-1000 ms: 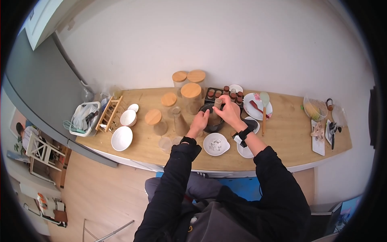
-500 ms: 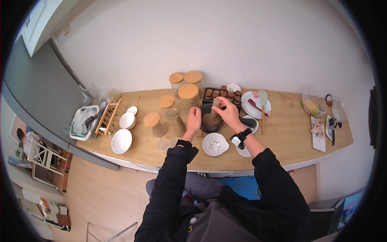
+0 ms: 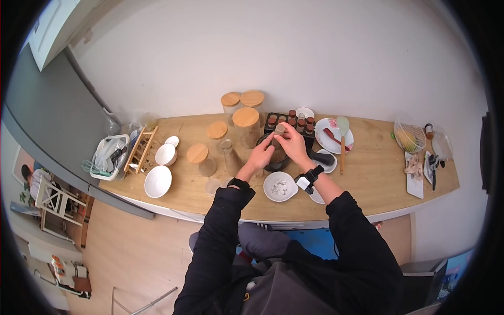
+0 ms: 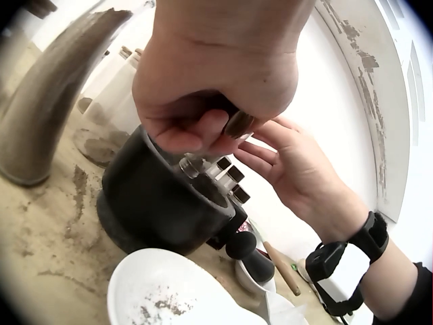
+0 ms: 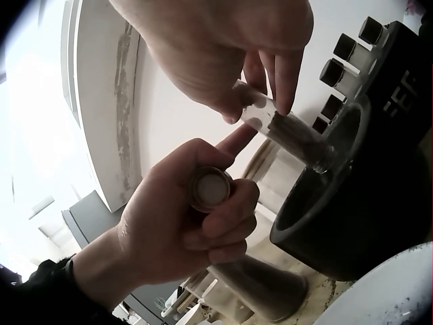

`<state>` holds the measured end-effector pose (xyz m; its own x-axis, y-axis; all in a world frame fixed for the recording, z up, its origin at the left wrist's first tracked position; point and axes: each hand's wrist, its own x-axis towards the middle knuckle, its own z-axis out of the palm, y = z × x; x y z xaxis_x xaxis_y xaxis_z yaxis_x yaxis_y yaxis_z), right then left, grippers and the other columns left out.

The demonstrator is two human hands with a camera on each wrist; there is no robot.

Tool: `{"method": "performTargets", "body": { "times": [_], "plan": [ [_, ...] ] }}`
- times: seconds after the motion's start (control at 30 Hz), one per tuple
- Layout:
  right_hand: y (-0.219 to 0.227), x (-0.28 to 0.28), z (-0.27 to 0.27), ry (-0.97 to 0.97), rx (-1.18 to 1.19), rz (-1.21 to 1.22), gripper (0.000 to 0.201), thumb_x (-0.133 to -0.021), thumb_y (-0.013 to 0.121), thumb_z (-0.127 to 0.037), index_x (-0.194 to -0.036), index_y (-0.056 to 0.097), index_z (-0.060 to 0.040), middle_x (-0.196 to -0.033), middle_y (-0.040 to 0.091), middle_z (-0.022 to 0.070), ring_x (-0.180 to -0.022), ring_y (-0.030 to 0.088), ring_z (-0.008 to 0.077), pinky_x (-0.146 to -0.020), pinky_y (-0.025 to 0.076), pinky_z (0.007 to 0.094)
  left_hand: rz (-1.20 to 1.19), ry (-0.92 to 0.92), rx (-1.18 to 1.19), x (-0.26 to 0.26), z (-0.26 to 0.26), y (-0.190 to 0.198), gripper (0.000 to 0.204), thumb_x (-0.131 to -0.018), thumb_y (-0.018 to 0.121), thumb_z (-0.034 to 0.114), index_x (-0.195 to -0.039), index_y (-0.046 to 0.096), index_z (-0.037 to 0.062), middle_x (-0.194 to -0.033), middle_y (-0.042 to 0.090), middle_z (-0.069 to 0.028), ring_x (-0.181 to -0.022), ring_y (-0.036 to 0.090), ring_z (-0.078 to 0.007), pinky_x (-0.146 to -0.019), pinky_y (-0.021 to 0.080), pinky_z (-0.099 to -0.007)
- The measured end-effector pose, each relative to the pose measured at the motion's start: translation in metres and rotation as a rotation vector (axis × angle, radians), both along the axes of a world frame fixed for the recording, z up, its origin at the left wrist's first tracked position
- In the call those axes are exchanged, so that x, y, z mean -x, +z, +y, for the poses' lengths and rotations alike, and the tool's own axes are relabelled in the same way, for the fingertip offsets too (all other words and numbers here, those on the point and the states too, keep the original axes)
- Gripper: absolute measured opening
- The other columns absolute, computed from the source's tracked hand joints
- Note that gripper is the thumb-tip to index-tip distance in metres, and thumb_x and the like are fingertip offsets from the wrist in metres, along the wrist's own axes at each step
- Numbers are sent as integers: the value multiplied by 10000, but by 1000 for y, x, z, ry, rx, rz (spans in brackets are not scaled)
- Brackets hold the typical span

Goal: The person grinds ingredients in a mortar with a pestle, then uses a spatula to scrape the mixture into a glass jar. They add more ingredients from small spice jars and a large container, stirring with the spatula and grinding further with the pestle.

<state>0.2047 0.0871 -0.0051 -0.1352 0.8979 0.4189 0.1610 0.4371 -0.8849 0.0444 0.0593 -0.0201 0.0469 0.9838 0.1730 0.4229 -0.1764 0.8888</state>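
Note:
Thumb and fingers of my right hand (image 3: 294, 143) pinch a small glass spice jar (image 5: 291, 135), which is tipped mouth-down into the black mortar (image 4: 159, 196). Dark ground spice shows inside the jar. My left hand (image 5: 172, 210) holds a round cap (image 5: 211, 188) in its curled fingers, while its index finger reaches out to the side of the jar. In the head view both hands come together above the mortar and partly hide it. A white bowl (image 3: 280, 188) with pale and dark bits in it sits right in front of the mortar.
Behind the mortar stands a black rack of capped spice jars (image 5: 348, 74). Wooden-lidded canisters (image 3: 247, 121) and a tall glass bottle (image 3: 231, 160) are on the left. A black pestle (image 3: 320, 157), a flowered plate (image 3: 344, 131) and a spatula (image 3: 343, 147) lie to the right.
My left hand first drew away left from the jar, then came back right so its finger meets it. My right hand keeps the jar tipped over the mortar.

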Motion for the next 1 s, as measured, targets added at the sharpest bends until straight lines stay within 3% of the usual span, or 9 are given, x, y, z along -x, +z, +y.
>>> {"method": "performTargets", "body": {
  "times": [0.2,0.3,0.4,0.43,0.53,0.63,0.73,0.87,1.0],
  "plan": [
    [2,1,1,-14,-58,24,452,-808,702,-101,-1220,526,-47,-1001,674,103,-866,674,173,-734,535,276,177,263,0,-4,-24,41,539,-858,452,268,-1395,409,264,-1015,651,-141,-906,627,-275,-838,471,-369],
    [11,3,-5,-2,-16,-41,467,-820,688,-70,-1246,503,-21,-1038,661,93,-898,657,145,-758,529,267,84,-6,-48,-3,-12,19,523,-858,440,249,-1381,429,265,-1002,658,-127,-873,633,-279,-811,480,-364],
    [11,0,-3,17,16,-13,459,-816,689,-81,-1236,511,-32,-1023,666,98,-887,665,165,-755,534,280,-99,246,157,-1,-19,38,502,-857,437,241,-1358,466,246,-1071,651,-136,-933,630,-270,-840,473,-344],
    [10,0,-3,5,9,6,453,-810,694,-97,-1226,521,-49,-1000,673,103,-872,674,181,-745,536,288,20,109,-154,3,-12,22,492,-857,447,239,-1347,485,220,-1032,655,-153,-878,636,-251,-807,481,-334],
    [6,0,2,-2,-21,37,449,-806,700,-117,-1218,529,-59,-990,678,110,-865,680,196,-735,538,295,19,-66,84,4,-8,11,514,-853,457,236,-1366,462,210,-929,653,-151,-765,624,-240,-737,490,-338],
    [5,-1,7,-34,-37,62,452,-810,697,-115,-1220,523,-40,-1016,670,116,-885,675,196,-740,536,294,1,202,66,7,-18,33,525,-853,460,227,-1377,448,216,-877,647,-133,-693,602,-234,-685,488,-339],
    [14,-4,2,36,31,-22,466,-821,675,-61,-1247,494,-9,-1056,649,103,-913,653,164,-764,534,277,-30,-109,303,2,-18,26,549,-850,466,239,-1397,420,223,-893,652,-125,-698,604,-237,-683,487,-341],
    [14,-3,2,-2,-69,-1,470,-839,656,-48,-1266,469,4,-1086,631,93,-908,641,137,-756,528,264,-56,66,148,7,-8,11,577,-844,480,271,-1414,389,266,-997,662,-123,-801,627,-243,-737,486,-341],
    [9,-6,9,93,83,78,437,-838,657,-66,-1239,495,-6,-1090,634,110,-964,650,186,-764,535,288,159,-21,77,11,-1,-1,573,-838,474,292,-1406,397,273,-1089,649,-124,-889,624,-255,-803,473,-351]
  ]
}}
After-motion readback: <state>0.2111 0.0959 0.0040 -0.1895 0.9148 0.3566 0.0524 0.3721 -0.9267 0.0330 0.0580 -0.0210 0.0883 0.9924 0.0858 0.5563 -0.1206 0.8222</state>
